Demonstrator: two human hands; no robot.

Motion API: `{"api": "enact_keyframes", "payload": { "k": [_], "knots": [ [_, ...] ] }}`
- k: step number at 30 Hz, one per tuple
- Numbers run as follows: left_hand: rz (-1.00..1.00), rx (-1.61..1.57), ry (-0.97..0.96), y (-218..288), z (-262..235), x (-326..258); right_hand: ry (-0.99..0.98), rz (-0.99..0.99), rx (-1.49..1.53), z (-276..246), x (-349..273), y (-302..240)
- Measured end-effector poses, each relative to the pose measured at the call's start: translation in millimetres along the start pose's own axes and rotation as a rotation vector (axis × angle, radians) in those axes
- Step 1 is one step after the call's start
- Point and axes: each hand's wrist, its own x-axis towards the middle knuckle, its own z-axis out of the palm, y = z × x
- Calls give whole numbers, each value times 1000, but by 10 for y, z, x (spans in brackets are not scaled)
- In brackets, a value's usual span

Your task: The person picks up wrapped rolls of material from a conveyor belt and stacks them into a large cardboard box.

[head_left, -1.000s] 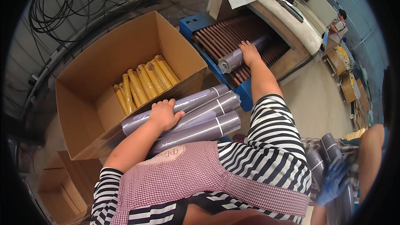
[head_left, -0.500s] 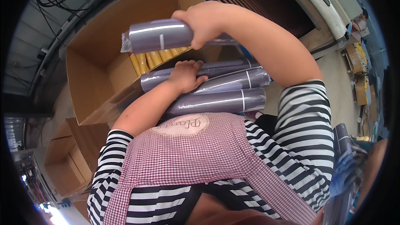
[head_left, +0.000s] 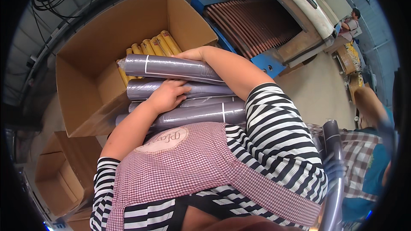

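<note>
Several grey-violet rolls in clear plastic wrap lie side by side between my chest and a large cardboard box (head_left: 87,115). My right hand (head_left: 193,54) is curved round the far side of the farthest wrapped roll (head_left: 167,67), its fingers partly hidden behind it. That roll's left end sticks out over the box opening. On the roll next to it (head_left: 141,89), my left hand (head_left: 168,95) lies with its fingers apart. The nearest roll (head_left: 201,116) rests close against my apron. Inside the box stand several yellow rolls (head_left: 160,45).
A smaller open carton (head_left: 60,179) stands at the lower left. Beyond the big box is a machine with a slatted brown bed (head_left: 252,23) and a blue frame. A co-worker in a checked garment (head_left: 355,156) is close on my right, beside an upright wrapped roll (head_left: 334,158).
My right hand has brought its roll down from above the box to beside the other rolls. My left hand stays on the rolls. The view has shifted, showing more of the machine and co-worker.
</note>
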Motion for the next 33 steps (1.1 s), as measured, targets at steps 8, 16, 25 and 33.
{"api": "enact_keyframes", "payload": {
  "k": [8,16,25,33],
  "knots": [
    [-94,-73,206,316,-54,-203,20,32,0,504,-357,-139],
    [73,225,67,481,-281,-181,95,9,-7,795,-790,-294],
    [48,-184,-178,634,-378,-290,241,79,168,629,-1335,244],
    [401,35,-311,1343,-152,329,544,291,30,1285,-1961,33]
  ]
}}
